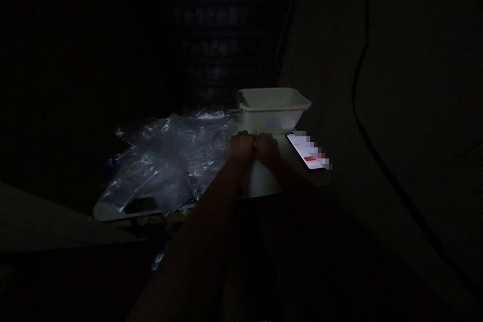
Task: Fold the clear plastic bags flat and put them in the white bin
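My left hand point(242, 145) and my right hand point(267, 148) are side by side above the pale table point(264, 181), both with fingers curled in. Whatever they hold between them, if anything, is too dark and small to make out. A heap of clear plastic bags point(177, 156) spreads over the table just left of my left hand. Behind my hands stands a white plastic basin point(273, 115) with dark handles. To the right of my right hand lies a phone point(307, 153) with its screen lit.
The room is very dark. A ridged dark surface point(219, 45) rises behind the table. A black cable point(356, 90) runs down the wall on the right. Something small and shiny point(157, 260) shows below the table's front edge.
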Available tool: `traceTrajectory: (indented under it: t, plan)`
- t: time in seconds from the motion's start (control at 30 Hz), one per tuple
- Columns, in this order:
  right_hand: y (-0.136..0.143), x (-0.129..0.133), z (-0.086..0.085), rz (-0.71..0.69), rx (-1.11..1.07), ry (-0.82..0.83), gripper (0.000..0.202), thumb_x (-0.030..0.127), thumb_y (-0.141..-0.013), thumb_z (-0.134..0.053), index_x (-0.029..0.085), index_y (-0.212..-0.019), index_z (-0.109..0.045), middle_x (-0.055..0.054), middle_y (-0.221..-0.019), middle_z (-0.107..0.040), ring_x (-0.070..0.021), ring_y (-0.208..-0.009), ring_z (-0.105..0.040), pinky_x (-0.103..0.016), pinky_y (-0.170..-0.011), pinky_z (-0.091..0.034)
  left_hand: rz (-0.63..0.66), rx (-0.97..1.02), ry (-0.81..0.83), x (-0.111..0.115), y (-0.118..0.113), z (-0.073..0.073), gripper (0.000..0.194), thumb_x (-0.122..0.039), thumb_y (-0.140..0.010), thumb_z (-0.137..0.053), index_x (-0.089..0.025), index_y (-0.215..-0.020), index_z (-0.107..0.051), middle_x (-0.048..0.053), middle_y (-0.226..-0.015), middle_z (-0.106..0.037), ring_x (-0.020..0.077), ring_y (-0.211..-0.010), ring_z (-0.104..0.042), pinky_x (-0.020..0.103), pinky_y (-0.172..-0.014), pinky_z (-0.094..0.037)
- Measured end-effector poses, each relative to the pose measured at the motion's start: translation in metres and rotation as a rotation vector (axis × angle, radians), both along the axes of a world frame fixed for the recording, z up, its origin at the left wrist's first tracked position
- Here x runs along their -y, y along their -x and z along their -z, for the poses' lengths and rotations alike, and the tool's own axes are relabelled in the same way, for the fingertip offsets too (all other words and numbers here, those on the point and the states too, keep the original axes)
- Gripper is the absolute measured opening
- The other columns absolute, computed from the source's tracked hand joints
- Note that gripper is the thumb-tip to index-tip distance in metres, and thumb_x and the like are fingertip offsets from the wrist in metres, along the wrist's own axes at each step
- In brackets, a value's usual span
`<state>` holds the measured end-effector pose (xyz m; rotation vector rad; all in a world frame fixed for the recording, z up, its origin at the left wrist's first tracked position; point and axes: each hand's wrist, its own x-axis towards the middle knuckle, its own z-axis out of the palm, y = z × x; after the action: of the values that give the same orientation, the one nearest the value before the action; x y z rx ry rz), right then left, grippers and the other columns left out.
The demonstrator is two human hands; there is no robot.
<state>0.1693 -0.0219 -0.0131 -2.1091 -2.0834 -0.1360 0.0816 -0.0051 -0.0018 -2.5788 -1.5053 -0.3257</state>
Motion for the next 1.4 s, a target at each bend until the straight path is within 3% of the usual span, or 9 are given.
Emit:
traceTrajectory:
  t: [0.3,0.5,0.73,0.87,1.03,1.23,1.4]
  plan:
    - [0.001,-0.001,-0.001,0.024,0.018,0.016,0.03,0.016,-0.08,-0.029,0.017,-0.095,-0.056,-0.011,-0.103,-0.053,-0.0212,-0.095,-0.045,-0.033,-0.076,-0.036,0.003,-0.053,0.006,0.002,-0.002,-0.003,0.025,-0.015,-0.079,-0.037,-0.009,-0.092,-0.057,0.014,-0.089,-0.059,0.0226,-0.089,-0.055,0.033,-0.074,-0.042]
    - [0.0,-0.007,-0.012,0.012,0.119,0.067,0.029,0.018,-0.079,-0.033,0.017,-0.093,-0.059,-0.013,-0.103,-0.054,-0.0237,-0.097,-0.045,-0.036,-0.077,-0.036,-0.027,-0.039,0.009,0.002,-0.004,-0.004,0.028,-0.011,-0.079,-0.034,-0.009,-0.088,-0.059,0.015,-0.087,-0.059,0.0233,-0.088,-0.056,0.035,-0.074,-0.042]
    - [-0.002,-0.008,-0.01,-0.01,0.04,0.181,0.034,0.018,-0.08,-0.03,0.023,-0.107,-0.05,-0.008,-0.108,-0.056,-0.0206,-0.097,-0.05,-0.034,-0.075,-0.038,-0.055,0.053,0.129,-0.002,-0.005,0.002,0.024,-0.016,-0.075,-0.043,-0.012,-0.093,-0.058,0.013,-0.092,-0.06,0.0215,-0.088,-0.056,0.03,-0.074,-0.043]
    - [-0.001,-0.005,-0.011,-0.006,0.029,0.116,0.033,0.015,-0.079,-0.03,0.018,-0.1,-0.055,-0.012,-0.103,-0.058,-0.0217,-0.096,-0.051,-0.034,-0.075,-0.038,-0.1,0.201,0.177,-0.009,-0.004,0.005,0.023,-0.019,-0.076,-0.042,-0.012,-0.091,-0.058,0.011,-0.092,-0.062,0.0183,-0.085,-0.058,0.025,-0.07,-0.043]
    - [-0.005,-0.004,-0.015,0.049,0.055,0.054,0.032,0.014,-0.08,-0.028,0.012,-0.093,-0.058,-0.015,-0.098,-0.059,-0.0224,-0.094,-0.052,-0.036,-0.077,-0.037,-0.035,0.254,0.175,-0.014,-0.009,0.005,0.023,-0.018,-0.076,-0.041,-0.012,-0.089,-0.058,0.01,-0.09,-0.063,0.0179,-0.085,-0.058,0.024,-0.07,-0.043]
    - [-0.011,0.0,-0.014,0.057,0.047,0.079,0.031,0.014,-0.081,-0.029,0.013,-0.097,-0.056,-0.014,-0.104,-0.057,-0.0225,-0.097,-0.05,-0.036,-0.079,-0.036,0.004,0.258,0.158,-0.003,-0.017,0.005,0.024,-0.015,-0.074,-0.042,-0.01,-0.091,-0.059,0.013,-0.091,-0.063,0.0196,-0.085,-0.058,0.025,-0.07,-0.043]
    - [-0.008,0.011,-0.021,0.045,0.036,0.062,0.03,0.013,-0.08,-0.031,0.014,-0.096,-0.057,-0.014,-0.106,-0.057,-0.0226,-0.1,-0.049,-0.037,-0.081,-0.035,0.008,0.221,0.192,0.014,-0.014,-0.007,0.025,-0.015,-0.073,-0.045,-0.01,-0.091,-0.061,0.013,-0.091,-0.063,0.0201,-0.087,-0.058,0.025,-0.073,-0.042]
